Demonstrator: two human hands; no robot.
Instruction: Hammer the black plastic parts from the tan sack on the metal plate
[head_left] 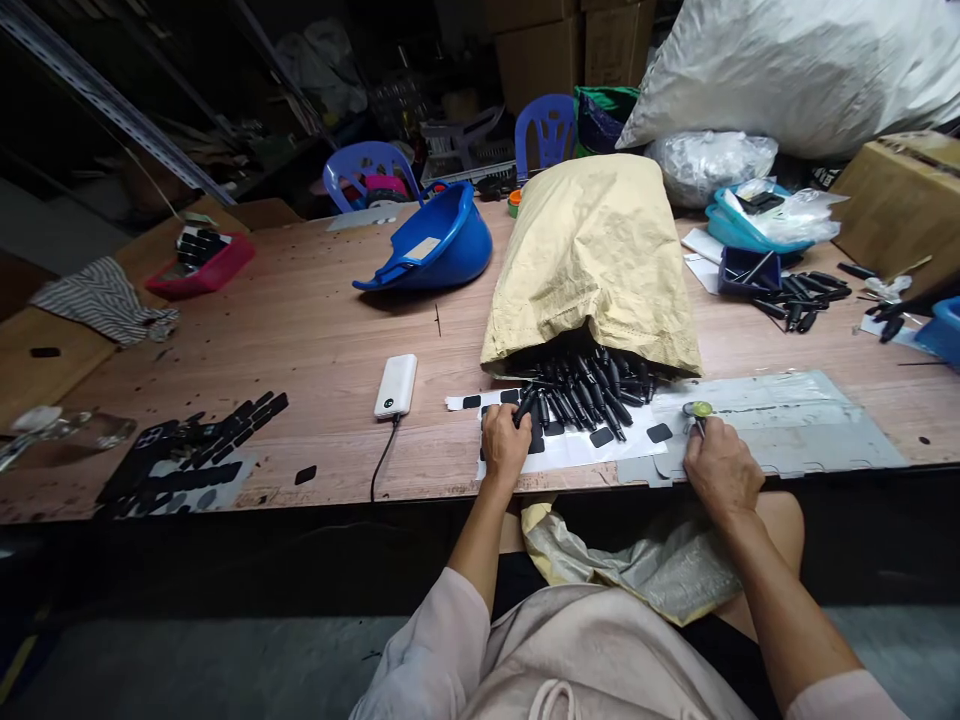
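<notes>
My left hand (pixel 506 442) is closed, fingertips pinched on a slim black pen-shaped piece (pixel 525 406) at the left edge of a heap. That heap of similar black pieces (pixel 589 388) spills from the mouth of a large tan sack (pixel 592 250) lying on the table. Under the heap lies a white sheet (pixel 574 452) bearing black rounded patches (pixel 602 437). To the right, my right hand (pixel 724 468) is wrapped round the handle of a small tool with a round yellow-green head (pixel 699 409), over a grey sheet (pixel 795 425). The tool's exact kind does not show.
A white power bank (pixel 396 385) with a cable lies left of my left hand. Farther back stands a tilted blue basin (pixel 442 240). Black strips (pixel 240 430) lie at left; a small dark box (pixel 748 272) and more black pieces (pixel 810 295) are at right. An open sack (pixel 637 560) rests on my lap.
</notes>
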